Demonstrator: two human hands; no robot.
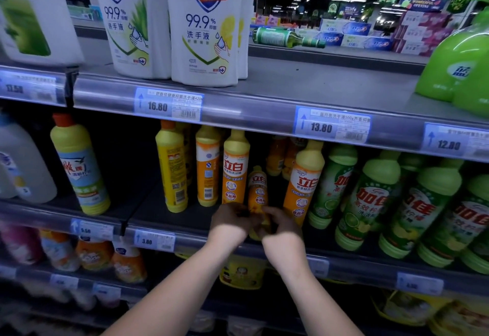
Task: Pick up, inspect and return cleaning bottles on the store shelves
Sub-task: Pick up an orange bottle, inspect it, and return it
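Note:
A small orange and yellow dish-soap bottle (258, 190) stands upright at the front of the middle shelf (169, 216). My left hand (231, 218) grips its lower part from the left. My right hand (279, 220) grips it from the right. Both hands cover the bottle's base, so I cannot tell if it rests on the shelf. Taller orange bottles (235, 169) of the same brand stand on either side of it.
Green lemon detergent bottles (370, 203) crowd the shelf to the right. Yellow bottles (173, 166) and a blue-labelled one (79, 166) stand to the left. White Safeguard soap bottles (209, 26) fill the upper shelf. Price tags (168, 104) line the shelf rails.

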